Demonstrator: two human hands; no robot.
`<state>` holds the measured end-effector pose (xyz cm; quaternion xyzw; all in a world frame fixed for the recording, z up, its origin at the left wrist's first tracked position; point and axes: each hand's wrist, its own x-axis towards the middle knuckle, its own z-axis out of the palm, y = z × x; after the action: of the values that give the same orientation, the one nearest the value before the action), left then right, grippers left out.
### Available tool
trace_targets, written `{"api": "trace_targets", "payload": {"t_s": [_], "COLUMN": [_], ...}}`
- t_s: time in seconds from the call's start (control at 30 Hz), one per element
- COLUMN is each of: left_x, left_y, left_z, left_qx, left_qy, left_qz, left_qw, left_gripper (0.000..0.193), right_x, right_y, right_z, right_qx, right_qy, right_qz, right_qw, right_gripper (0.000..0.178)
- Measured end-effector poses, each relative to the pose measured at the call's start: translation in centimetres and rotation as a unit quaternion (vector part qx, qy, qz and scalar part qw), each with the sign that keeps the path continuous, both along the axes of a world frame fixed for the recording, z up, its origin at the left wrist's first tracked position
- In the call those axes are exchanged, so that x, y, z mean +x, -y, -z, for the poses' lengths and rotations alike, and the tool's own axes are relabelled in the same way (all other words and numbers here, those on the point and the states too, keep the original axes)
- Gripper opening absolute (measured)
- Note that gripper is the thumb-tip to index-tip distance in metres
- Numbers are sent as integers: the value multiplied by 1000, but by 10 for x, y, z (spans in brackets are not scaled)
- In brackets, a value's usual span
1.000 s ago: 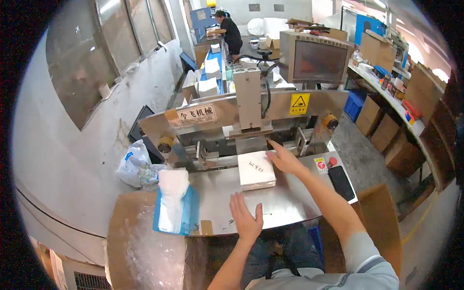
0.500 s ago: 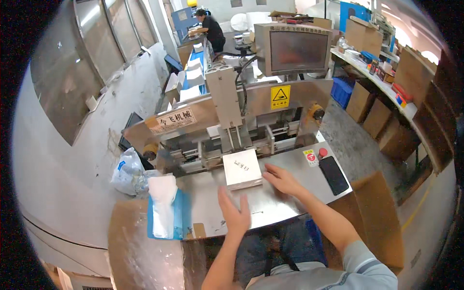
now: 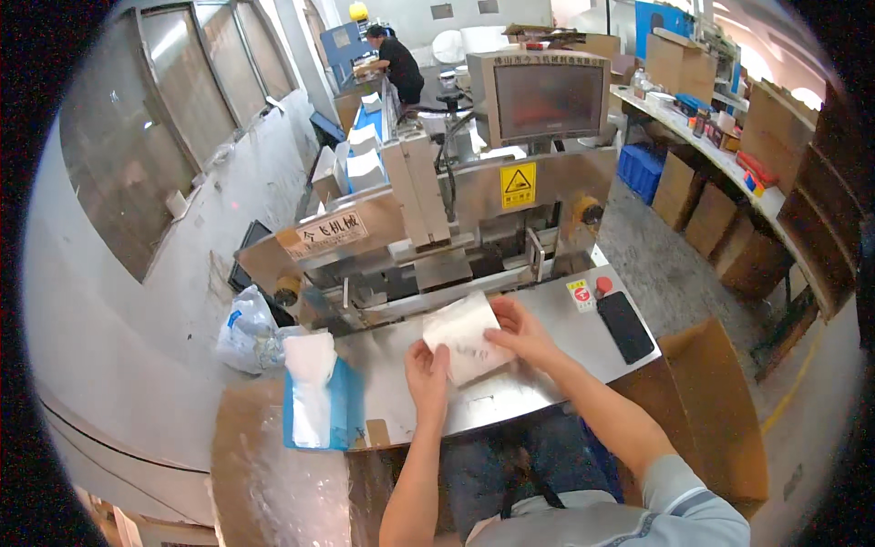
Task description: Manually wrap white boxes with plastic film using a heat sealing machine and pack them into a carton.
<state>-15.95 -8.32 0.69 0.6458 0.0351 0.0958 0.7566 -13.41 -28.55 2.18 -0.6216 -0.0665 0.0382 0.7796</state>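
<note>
Both hands hold a white square pack of what looks like stacked paper sheets (image 3: 467, 339), tilted above the steel table (image 3: 387, 387), with small dark marks on its face. My left hand (image 3: 426, 376) grips its left side, thumb on the front. On its right side, my right hand (image 3: 519, 330) has the thumb on the face and the fingers wrapped behind the edge. Just beyond the pack stands a metal machine (image 3: 419, 191) with an upright column and rails. At the table's left lies a blue pack (image 3: 339, 401) with white sheets (image 3: 311, 387) on it.
A black phone (image 3: 626, 328) and red button (image 3: 603, 285) are on the table's right. Cardboard boxes (image 3: 711, 410) flank the table. A clear plastic bag (image 3: 248, 328) lies left; a screen (image 3: 551, 100) stands above the machine. Farther back, a person (image 3: 399, 66) works beside a conveyor.
My hands have closed from open onto the white pack. It has been lifted, turned and tilted off the table. The machine's middle parts behind it have shifted back.
</note>
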Motion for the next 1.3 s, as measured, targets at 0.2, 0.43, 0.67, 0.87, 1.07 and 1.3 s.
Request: {"api": "trace_targets", "payload": {"t_s": [0.2,0.43,0.67,0.87,1.07,1.3], "left_x": [-45,-27,102,185,172,43], "left_y": [-3,-21,24,50,48,77], "left_z": [-24,2,19,24,23,28], "left_qx": [245,385,637,587,539,563], "left_qy": [44,14,145,-83,-24,176], "left_qz": [142,182,180,336,260,268], "left_qw": [958,905,735,732,801,762], "left_gripper": [70,46,45,66,50,50], "right_x": [-57,-90,-170,-269,-340,-370], "right_y": [13,49,155,261,366,430], "right_z": [-8,17,-11,-39,26,163], "right_qx": [-149,-148,-64,-222,-553,-578], "right_qy": [90,86,1,9,-113,-385], "right_qz": [-45,62,254,437,474,310], "right_qw": [984,983,965,872,676,649], "right_gripper": [112,104,95,92,97,83]}}
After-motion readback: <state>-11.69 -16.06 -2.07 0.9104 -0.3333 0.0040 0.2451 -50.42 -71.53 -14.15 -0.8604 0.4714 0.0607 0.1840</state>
